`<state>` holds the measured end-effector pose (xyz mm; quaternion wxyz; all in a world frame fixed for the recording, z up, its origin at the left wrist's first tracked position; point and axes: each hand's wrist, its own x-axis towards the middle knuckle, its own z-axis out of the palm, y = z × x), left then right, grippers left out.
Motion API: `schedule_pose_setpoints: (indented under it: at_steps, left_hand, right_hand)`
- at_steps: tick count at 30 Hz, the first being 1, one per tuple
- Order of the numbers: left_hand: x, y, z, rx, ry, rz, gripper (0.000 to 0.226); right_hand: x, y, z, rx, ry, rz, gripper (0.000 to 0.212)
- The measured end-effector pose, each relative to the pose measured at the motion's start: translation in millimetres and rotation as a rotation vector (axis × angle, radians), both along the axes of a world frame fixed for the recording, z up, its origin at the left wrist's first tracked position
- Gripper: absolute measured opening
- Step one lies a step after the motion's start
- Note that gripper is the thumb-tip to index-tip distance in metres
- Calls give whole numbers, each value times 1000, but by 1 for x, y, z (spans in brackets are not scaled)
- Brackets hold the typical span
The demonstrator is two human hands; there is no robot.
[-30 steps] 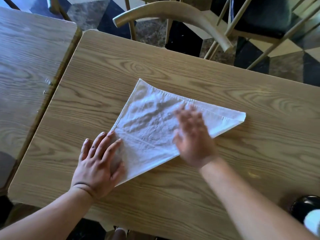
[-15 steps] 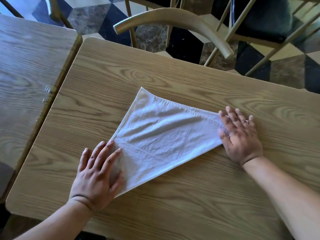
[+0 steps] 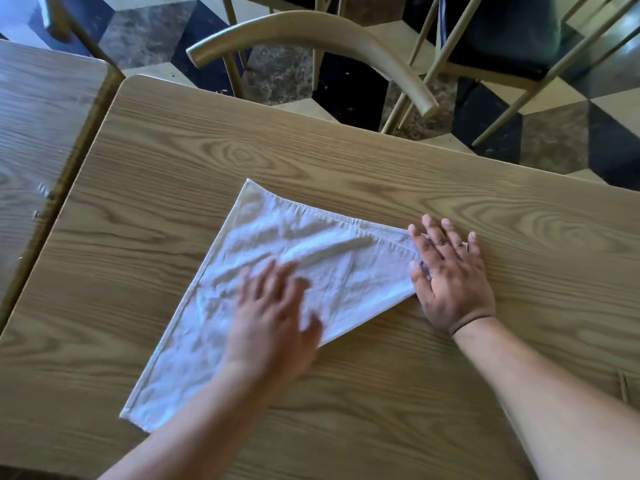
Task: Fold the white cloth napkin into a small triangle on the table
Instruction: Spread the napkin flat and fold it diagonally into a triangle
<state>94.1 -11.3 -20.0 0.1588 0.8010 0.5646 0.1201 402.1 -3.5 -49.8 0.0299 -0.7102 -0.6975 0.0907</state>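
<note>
Your right hand (image 3: 450,275) lies flat, fingers spread, pinning the right tip of the white napkin (image 3: 277,271); your left hand (image 3: 273,320), blurred and also flat, rests on its middle, grasping nothing. The napkin lies as a triangle mid-bench (image 3: 450,393), bare wood all around, chair (image 3: 311,32) beyond the far edge.
</note>
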Motion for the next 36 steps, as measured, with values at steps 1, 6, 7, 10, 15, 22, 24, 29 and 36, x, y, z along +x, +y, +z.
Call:
schedule_pose_setpoints:
  at_steps: [1, 6, 7, 10, 15, 22, 24, 29, 36]
  left_hand:
    - [32, 9, 2, -30, -45, -86, 44]
    - [125, 46, -11, -207, 27, -308, 62]
    - [122, 49, -15, -189, 30, -315, 64]
    - [76, 36, -25, -91, 45, -304, 65]
    - [-73, -27, -31, -72, 185, -149, 73]
    - [-175, -62, -24, -123, 269, 27, 82]
    - [-173, -61, -25, -107, 262, 26, 83]
    - [-174, -62, -25, -92, 236, 28, 83]
    - [-171, -61, -24, -82, 205, 38, 83]
  right_hand:
    - [0, 0, 0, -6, 3, -5, 64]
    - [0, 2, 0, -12, -15, -3, 61]
    - [1, 2, 0, -4, -17, -1, 62]
    - [1, 1, -1, 9, -12, 4, 64]
    - [0, -1, 0, 41, 17, -4, 64]
    - [-1, -1, -1, 3, 16, -20, 63]
    - [-2, -1, -1, 5, 17, -24, 63]
    - [-11, -3, 3, 34, 50, -111, 70]
    - [-36, -21, 8, 139, 76, -593, 85]
